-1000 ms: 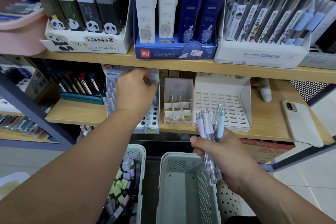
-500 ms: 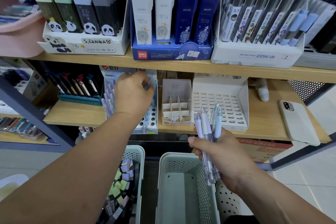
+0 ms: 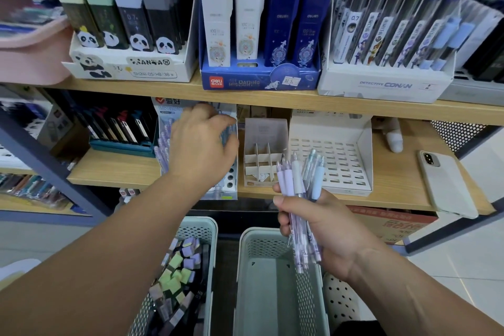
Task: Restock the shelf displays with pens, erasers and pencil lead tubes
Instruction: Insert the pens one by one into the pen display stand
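The left basket, cut off below, holds a jumble of pastel-capped tubes, too many to count. The left hand reaches into the pen display on the lower shelf. Its fingertips are blurred, so I cannot tell its hold. The right hand grasps upright pens, at least five, clear-barrelled with lilac, white and pale blue grips, in front of one white tray. One phone lies far right.
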### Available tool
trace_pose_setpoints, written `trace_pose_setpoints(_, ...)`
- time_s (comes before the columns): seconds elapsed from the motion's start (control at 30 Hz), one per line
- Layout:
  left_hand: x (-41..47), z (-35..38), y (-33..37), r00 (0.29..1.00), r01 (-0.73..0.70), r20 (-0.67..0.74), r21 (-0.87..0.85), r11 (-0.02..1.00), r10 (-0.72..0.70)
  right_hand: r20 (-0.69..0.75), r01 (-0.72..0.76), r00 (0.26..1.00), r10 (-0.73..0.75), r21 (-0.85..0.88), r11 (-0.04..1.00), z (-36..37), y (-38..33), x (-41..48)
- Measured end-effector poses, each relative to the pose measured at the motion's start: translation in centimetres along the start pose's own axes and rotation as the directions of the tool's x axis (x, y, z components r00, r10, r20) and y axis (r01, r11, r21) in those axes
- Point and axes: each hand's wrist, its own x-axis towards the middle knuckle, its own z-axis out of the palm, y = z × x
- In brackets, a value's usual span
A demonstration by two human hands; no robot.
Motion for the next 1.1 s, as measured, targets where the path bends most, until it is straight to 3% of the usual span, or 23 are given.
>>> trace_pose_setpoints(0.07,-1.3,-1.3,2.1,0.991,0.099,0.113,-0.25,0.963,-0.073,0.005,-0.004,1.0,0.004,-0.006,1.0,0.4,0.1,0.2)
trace_pose_setpoints(0.1,-2.2,-2.1,3.5,0.957,0.241,0.247,-0.395,0.886,-0.15,0.01,-0.005,1.0,0.005,-0.015,1.0,0.6,0.1,0.2)
trace_pose_setpoints(0.17,-4.0,-3.2,5.6,0.808,0.554,0.547,-0.58,0.597,-0.219,0.031,-0.003,1.0,0.004,-0.034,0.999,1.2,0.1,0.3)
trace_pose_setpoints(0.23,-5.7,-3.7,6.4,0.699,0.707,0.686,-0.619,0.343,-0.202,0.064,0.003,0.998,0.0,-0.047,0.999,1.9,0.1,0.4)
trace_pose_setpoints(0.27,-6.3,-3.7,6.3,0.676,0.734,0.707,-0.619,0.282,-0.209,0.074,0.005,0.997,0.0,-0.059,0.998,2.3,0.2,0.4)
trace_pose_setpoints(0.47,-7.4,-3.1,3.2,0.587,0.806,0.73,-0.568,0.168,-0.35,0.055,-0.031,0.998,0.036,-0.095,0.995,4.2,0.9,0.7)
trace_pose_setpoints(0.6,-7.3,-3.6,2.6,0.557,0.814,0.752,-0.579,0.052,-0.353,0.026,-0.049,0.998,0.051,-0.088,0.995,4.7,0.8,0.9)
trace_pose_setpoints(0.77,-6.7,-3.9,1.8,0.545,0.793,0.722,-0.609,-0.018,-0.427,-0.012,-0.085,0.996,0.084,-0.089,0.992,4.9,0.7,1.2)
trace_pose_setpoints(0.97,-5.9,-4.8,-0.5,0.572,0.696,0.597,-0.716,-0.052,-0.563,-0.089,-0.075,0.994,0.069,-0.067,0.995,5.1,0.9,1.7)
trace_pose_setpoints(1.1,-5.5,-5.5,-1.8,0.606,0.71,0.603,-0.704,0.011,-0.518,-0.195,0.022,0.981,-0.019,0.013,1.0,5.1,0.6,2.1)
